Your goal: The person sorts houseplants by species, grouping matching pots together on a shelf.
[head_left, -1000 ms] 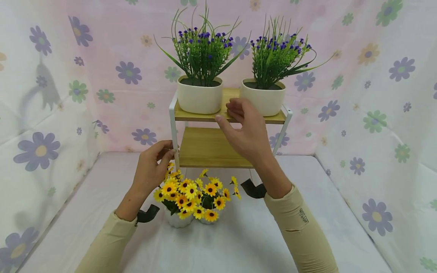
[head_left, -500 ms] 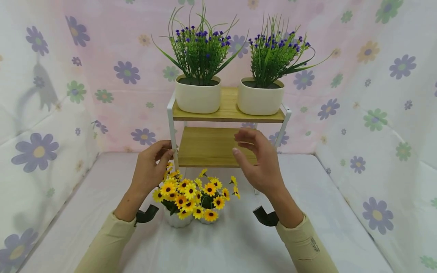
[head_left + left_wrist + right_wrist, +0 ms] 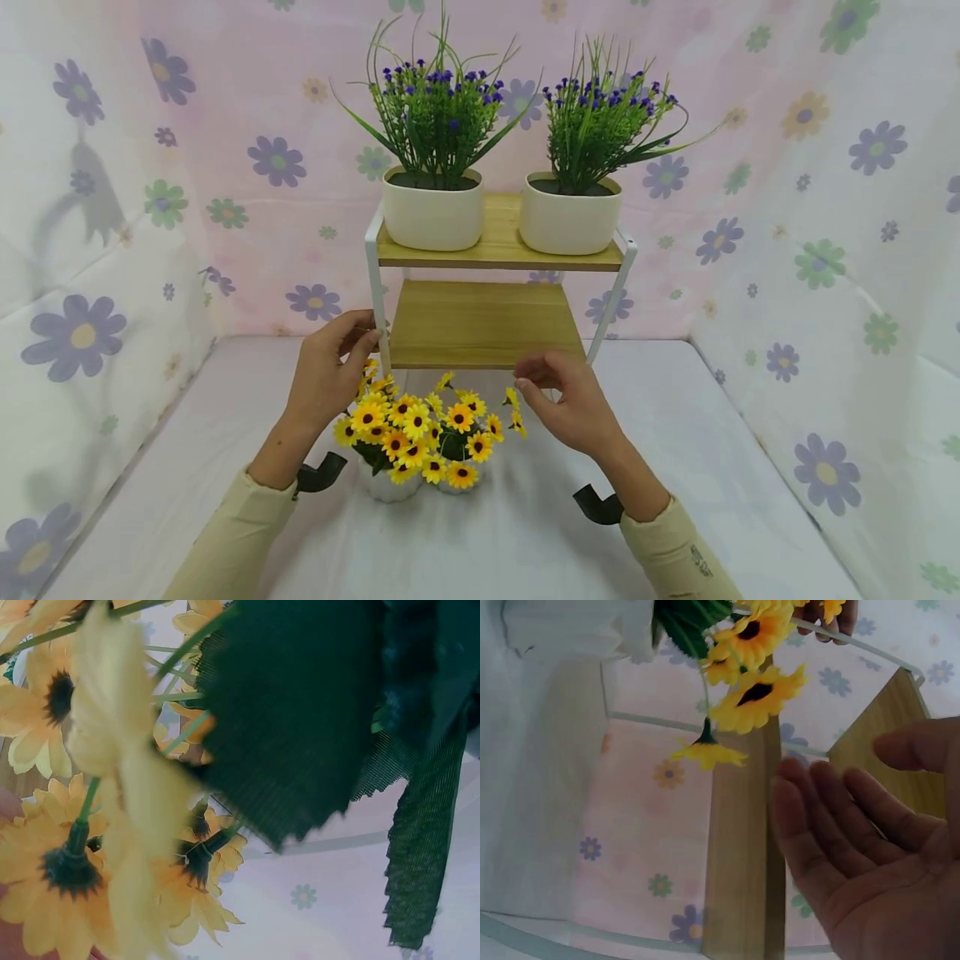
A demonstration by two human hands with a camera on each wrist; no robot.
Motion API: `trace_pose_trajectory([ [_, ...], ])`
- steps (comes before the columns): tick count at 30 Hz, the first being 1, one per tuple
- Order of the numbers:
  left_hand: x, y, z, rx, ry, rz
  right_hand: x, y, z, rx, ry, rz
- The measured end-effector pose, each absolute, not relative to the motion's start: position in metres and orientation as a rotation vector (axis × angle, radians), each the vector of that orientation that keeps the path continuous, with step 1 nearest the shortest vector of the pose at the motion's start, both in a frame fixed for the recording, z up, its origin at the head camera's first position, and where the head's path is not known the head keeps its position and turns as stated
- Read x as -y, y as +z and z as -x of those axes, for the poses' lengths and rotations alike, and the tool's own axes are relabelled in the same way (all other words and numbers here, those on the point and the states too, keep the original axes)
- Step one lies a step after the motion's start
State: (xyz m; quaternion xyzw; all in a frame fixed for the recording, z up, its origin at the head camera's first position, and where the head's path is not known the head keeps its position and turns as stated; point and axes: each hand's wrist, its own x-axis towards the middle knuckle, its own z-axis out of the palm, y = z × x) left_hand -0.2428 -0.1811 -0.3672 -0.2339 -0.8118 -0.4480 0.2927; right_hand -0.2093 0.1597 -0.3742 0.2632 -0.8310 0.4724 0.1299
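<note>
Dropping from the top shelf point(image 3: 501, 248), the right hand point(image 3: 570, 407) now hovers loosely curled, holding nothing, beside the yellow flowers point(image 3: 423, 429); the left hand point(image 3: 327, 379) still grips the rack's white leg point(image 3: 377, 310).

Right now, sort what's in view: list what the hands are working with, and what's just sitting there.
In hand:
- left hand grips the shelf's white frame post
- right hand, fingers loosely curled and holding nothing, beside the yellow flower pots
- empty lower shelf

Sitting by:
- two purple-flowered pots on the top shelf
- floral cloth
</note>
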Motion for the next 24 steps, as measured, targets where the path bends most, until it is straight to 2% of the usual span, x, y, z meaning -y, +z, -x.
trace_pose_trajectory([
  [10, 0.181, -0.367, 0.242, 2.167, -1.180, 0.614, -0.170, -0.387, 0.218, 2.870, 1.250, -0.694],
  [19, 0.182, -0.368, 0.242, 2.164, -1.184, 0.612, -0.175, -0.422, 0.241, 3.038, 1.098, -0.843],
  [24, 0.182, -0.368, 0.242, 2.158, -1.201, 0.626, -0.163, -0.442, 0.244, 3.072, 1.261, -0.978],
])
